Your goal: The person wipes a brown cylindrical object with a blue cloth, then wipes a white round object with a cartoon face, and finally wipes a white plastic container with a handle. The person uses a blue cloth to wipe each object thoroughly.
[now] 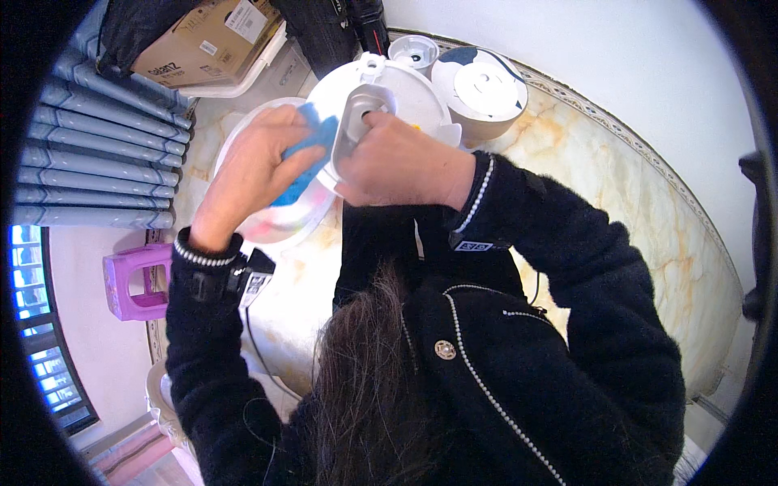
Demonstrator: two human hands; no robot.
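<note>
My left hand [258, 161] pinches a blue cloth [301, 167] between thumb and fingers, over a round pale basin [285, 228] with blurred pink and green marks inside. My right hand [404, 161] grips a light, hollow, oblong container [346, 124] whose opening faces up. The cloth's edge is close beside the container's wall; whether they touch I cannot tell. Under and behind the container lies a large round white plastic part [422, 91] with a knob at its far rim. A small yellow spot shows beside my right hand.
A white cylindrical drum with a patterned top [486, 91] and a small round white part [413, 51] stand by the wall. At the back left, a cardboard box [200, 51] rests on a pale plastic bin. A purple plastic stool [137, 282] is at the left, below blue curtains [109, 164].
</note>
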